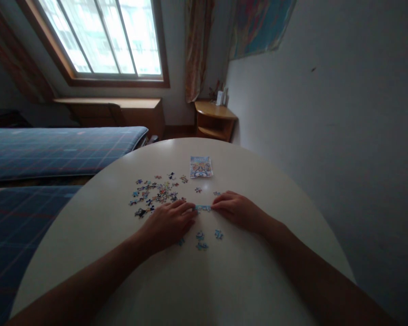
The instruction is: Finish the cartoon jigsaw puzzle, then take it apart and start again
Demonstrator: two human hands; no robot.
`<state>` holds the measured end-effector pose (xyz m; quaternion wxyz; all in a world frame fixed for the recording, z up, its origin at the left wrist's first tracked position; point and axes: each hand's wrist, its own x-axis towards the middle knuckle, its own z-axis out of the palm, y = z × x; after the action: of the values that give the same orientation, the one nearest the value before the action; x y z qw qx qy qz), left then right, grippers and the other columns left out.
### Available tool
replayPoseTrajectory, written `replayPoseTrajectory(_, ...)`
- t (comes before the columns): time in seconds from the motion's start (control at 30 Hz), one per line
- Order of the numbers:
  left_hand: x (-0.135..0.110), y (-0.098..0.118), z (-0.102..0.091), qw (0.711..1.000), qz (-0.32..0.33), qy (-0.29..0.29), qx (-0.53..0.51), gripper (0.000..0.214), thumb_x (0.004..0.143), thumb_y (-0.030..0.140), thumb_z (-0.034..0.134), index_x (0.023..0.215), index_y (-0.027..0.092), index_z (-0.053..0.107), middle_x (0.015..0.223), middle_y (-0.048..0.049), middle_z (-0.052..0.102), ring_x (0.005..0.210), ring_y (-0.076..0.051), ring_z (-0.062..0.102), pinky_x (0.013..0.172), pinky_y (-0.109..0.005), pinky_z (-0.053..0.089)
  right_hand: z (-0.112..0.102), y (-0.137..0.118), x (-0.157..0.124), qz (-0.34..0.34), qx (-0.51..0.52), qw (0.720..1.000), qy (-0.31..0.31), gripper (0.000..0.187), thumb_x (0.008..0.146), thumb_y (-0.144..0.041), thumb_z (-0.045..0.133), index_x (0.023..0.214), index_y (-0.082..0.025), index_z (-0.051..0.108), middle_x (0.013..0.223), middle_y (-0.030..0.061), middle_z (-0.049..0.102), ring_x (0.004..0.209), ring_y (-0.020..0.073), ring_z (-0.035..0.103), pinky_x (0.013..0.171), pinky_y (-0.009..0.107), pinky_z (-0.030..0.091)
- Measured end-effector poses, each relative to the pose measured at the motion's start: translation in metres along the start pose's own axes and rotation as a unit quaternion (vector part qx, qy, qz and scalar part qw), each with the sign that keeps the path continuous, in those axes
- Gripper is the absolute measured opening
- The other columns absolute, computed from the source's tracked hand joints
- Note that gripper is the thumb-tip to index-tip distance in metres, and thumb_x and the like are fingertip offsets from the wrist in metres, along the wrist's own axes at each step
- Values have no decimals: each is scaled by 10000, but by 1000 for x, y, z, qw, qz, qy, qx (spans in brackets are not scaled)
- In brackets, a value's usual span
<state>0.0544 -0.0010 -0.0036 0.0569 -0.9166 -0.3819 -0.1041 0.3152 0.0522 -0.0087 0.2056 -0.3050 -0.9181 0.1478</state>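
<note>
A short strip of joined light-blue jigsaw pieces (203, 208) lies flat on the round white table (258, 280), between my two hands. My left hand (172, 222) is closed at its left end, fingertips on the strip. At the opposite end, the fingers of my right hand (240, 209) are pressed together on it. Closer to me are loose blue pieces, among them one piece (219, 234) on the right and another (201, 246) in the middle. One more blue piece (181, 242) is partly covered by my left hand. Beyond the right fingertips sits a small piece (216, 193).
A scattered pile of mixed jigsaw pieces (161, 192) spreads beyond my left hand. Farther back lies a picture sheet (201, 167). A bed with a blue plaid cover (54, 151) stands left of the table, a white wall (343, 136) to the right, and a corner shelf (215, 110) behind.
</note>
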Motion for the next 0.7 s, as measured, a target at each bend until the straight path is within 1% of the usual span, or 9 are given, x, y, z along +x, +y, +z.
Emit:
replayPoseTrajectory(0.13, 1, 1, 1, 1000, -4, 5, -16, 211, 968, 204, 513, 1148, 178, 620, 1190, -87, 659, 1083, -251, 611, 834, -384, 573, 1, -1, 1, -5, 4, 1000, 7, 222, 967, -224, 541, 1051, -244, 746, 1041, 54, 727, 951, 171, 642, 887, 314, 516)
replayPoseTrajectory(0.3, 1, 1, 2, 999, -5, -2, -38, 219, 974, 190, 499, 1162, 180, 613, 1208, -84, 640, 1087, -241, 580, 927, -409, 534, 2, -3, 0, -8, -1, 1000, 9, 210, 967, -234, 543, 1026, -238, 744, 1024, 56, 716, 928, 168, 632, 866, 306, 514)
replayPoseTrajectory(0.53, 3, -3, 1, 999, 3, -2, -54, 187, 981, 151, 484, 1102, 165, 626, 1199, -79, 643, 1061, -238, 574, 910, -392, 529, 3, -1, 1, -16, 2, 1000, 10, 180, 947, -221, 564, 998, -231, 737, 1012, 65, 712, 918, 170, 637, 852, 315, 518)
replayPoseTrajectory(0.63, 2, -6, 2, 998, 10, 9, -68, 208, 995, 155, 463, 1128, 166, 623, 1207, -76, 643, 1067, -228, 568, 933, -392, 516, -1, -2, 0, -12, 6, 1000, 11, 182, 939, -205, 563, 1023, -225, 722, 1039, 77, 706, 948, 177, 639, 864, 320, 513)
replayPoseTrajectory(0.7, 2, -8, 3, 997, 15, 15, -76, 228, 1005, 152, 441, 1149, 161, 618, 1205, -78, 647, 1062, -222, 567, 935, -389, 512, -8, -7, -2, -1, 3, 1000, 8, 158, 916, -196, 592, 1011, -218, 716, 1030, 82, 700, 963, 186, 632, 872, 329, 503)
